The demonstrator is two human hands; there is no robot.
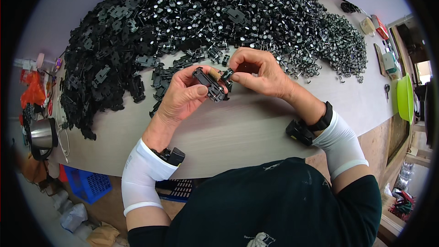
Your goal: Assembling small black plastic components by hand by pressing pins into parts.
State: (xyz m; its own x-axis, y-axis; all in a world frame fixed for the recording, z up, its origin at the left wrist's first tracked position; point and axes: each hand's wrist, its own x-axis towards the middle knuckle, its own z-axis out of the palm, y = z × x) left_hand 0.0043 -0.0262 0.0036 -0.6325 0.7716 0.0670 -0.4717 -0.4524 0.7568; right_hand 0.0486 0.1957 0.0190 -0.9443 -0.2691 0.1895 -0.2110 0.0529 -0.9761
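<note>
My left hand (177,98) is closed round a black plastic toy car chassis (210,88), thumb on its near side, and holds it tilted above the table. A tan wrap shows on one of its fingertips, beyond the chassis. Just to the right, my right hand (265,74) pinches a small black wheel-and-axle piece (226,74) between thumb and fingertips. This piece is at the chassis's upper right edge; whether it touches is hard to tell. Behind both hands rises a big pile of wheel-and-axle pieces (274,16), with a few loose ones at its near edge.
Black chassis parts (98,71) are heaped at the left of the pale table (238,139). A green basin (405,98) stands at the right edge, near a key-like item (387,90). Below on the left are a blue crate (89,185) and a metal kettle (42,135).
</note>
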